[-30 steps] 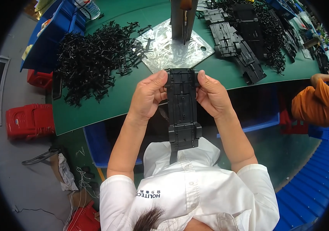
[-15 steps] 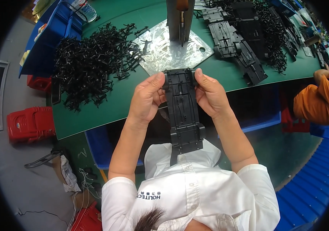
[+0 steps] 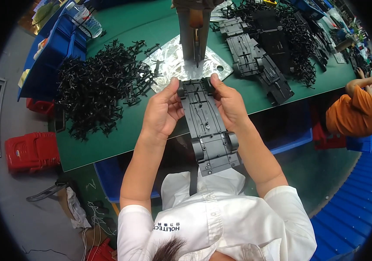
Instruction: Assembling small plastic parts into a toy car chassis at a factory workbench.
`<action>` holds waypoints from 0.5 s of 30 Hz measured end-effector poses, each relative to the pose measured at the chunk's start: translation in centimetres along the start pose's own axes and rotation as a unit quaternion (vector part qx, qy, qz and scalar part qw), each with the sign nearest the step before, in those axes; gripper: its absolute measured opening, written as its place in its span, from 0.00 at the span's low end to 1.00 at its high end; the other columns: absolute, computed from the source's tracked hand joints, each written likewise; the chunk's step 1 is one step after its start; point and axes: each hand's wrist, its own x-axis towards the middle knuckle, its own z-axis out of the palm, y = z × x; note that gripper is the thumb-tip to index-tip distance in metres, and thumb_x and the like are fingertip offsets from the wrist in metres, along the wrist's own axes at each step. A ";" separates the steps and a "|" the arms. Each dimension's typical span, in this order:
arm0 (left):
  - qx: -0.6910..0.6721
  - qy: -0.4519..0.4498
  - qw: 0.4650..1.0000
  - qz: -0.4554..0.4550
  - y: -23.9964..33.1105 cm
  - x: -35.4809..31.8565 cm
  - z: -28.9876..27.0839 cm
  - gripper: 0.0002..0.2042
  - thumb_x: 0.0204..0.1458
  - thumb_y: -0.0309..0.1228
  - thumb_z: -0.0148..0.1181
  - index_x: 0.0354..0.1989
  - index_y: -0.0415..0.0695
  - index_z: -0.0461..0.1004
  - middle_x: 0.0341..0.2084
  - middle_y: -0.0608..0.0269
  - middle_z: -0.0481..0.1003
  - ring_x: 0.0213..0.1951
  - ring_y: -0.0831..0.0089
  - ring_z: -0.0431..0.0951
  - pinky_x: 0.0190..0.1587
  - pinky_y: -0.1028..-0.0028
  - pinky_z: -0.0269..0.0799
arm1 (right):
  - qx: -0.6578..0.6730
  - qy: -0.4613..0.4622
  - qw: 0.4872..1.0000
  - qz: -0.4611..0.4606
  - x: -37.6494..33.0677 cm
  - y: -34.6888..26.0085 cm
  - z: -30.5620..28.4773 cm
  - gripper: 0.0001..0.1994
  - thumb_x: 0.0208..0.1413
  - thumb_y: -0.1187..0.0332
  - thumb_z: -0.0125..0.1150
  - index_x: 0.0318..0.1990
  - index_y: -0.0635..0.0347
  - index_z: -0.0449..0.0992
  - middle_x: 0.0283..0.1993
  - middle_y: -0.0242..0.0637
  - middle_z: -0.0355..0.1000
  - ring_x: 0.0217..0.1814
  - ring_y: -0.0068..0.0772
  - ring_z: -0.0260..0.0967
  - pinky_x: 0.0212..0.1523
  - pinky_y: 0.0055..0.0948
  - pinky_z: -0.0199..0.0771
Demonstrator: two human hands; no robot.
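Note:
Between my two hands is a long black plastic chassis plate (image 3: 204,122) with small posts, raised ribs and curved wheel arches. My left hand (image 3: 163,109) grips its far left edge, thumb on the arch. At the far right edge my right hand (image 3: 229,104) holds it the same way; some of its fingers are hidden beneath. The plate's near end hangs over my lap. Just beyond its far end stands an upright press-like tool (image 3: 191,35) with a thin pointed tip above a shiny metal plate (image 3: 173,53).
A heap of small black plastic parts (image 3: 94,87) lies on the green table (image 3: 120,145) at left, by a blue bin (image 3: 51,56) and a clear bottle (image 3: 86,21). More black chassis plates (image 3: 255,61) lie at right. A person in orange (image 3: 353,108) sits farther right.
The chassis plate has tilted, its near end swinging slightly right and its face catching more light. Both hands keep hold of it. The whole view has shifted a little.

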 end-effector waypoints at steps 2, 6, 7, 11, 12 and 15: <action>-0.002 -0.006 1.000 -0.008 0.2 0.7 0.0 0.13 0.55 0.42 0.56 0.36 0.44 0.72 0.26 0.67 0.74 0.26 0.80 0.73 0.28 0.81 0.69 | -0.007 0.006 1.000 -0.009 0.2 -0.3 0.3 0.18 0.60 0.58 0.53 0.44 0.67 0.71 0.40 0.42 0.72 0.39 0.28 0.73 0.40 0.27 0.77; -0.013 0.005 1.000 -0.017 0.7 1.3 0.3 0.13 0.55 0.41 0.56 0.36 0.44 0.72 0.26 0.68 0.73 0.27 0.80 0.72 0.29 0.80 0.71 | 0.008 0.014 1.000 0.006 0.6 -0.7 0.5 0.15 0.61 0.61 0.51 0.45 0.66 0.71 0.42 0.37 0.72 0.43 0.26 0.69 0.47 0.26 0.70; -0.013 0.004 1.000 -0.017 0.8 1.4 0.4 0.13 0.55 0.41 0.56 0.36 0.44 0.72 0.26 0.68 0.73 0.27 0.80 0.72 0.29 0.80 0.71 | 0.008 0.014 1.000 0.005 0.7 -0.8 0.6 0.15 0.61 0.61 0.51 0.45 0.66 0.71 0.42 0.37 0.72 0.43 0.26 0.69 0.47 0.26 0.70; 0.000 -0.001 1.000 -0.004 1.4 1.9 0.3 0.13 0.54 0.41 0.57 0.37 0.42 0.72 0.27 0.67 0.73 0.29 0.79 0.72 0.30 0.78 0.72 | 0.008 0.011 1.000 -0.007 1.1 -0.7 1.1 0.14 0.61 0.61 0.51 0.45 0.65 0.71 0.42 0.36 0.72 0.43 0.25 0.68 0.46 0.27 0.70; 0.004 -0.004 1.000 -0.002 1.4 2.0 0.3 0.14 0.54 0.41 0.57 0.37 0.42 0.72 0.28 0.67 0.73 0.29 0.79 0.72 0.31 0.78 0.73 | 0.010 0.010 1.000 -0.010 1.2 -0.7 1.1 0.14 0.61 0.61 0.52 0.44 0.65 0.71 0.42 0.35 0.72 0.43 0.25 0.68 0.46 0.27 0.70; 0.005 0.007 1.000 -0.006 1.7 2.1 0.5 0.14 0.54 0.41 0.57 0.37 0.42 0.71 0.28 0.66 0.73 0.30 0.78 0.72 0.31 0.77 0.73 | 0.016 0.020 1.000 -0.002 1.9 -0.5 0.7 0.14 0.61 0.61 0.52 0.44 0.65 0.71 0.42 0.35 0.71 0.43 0.25 0.68 0.46 0.26 0.70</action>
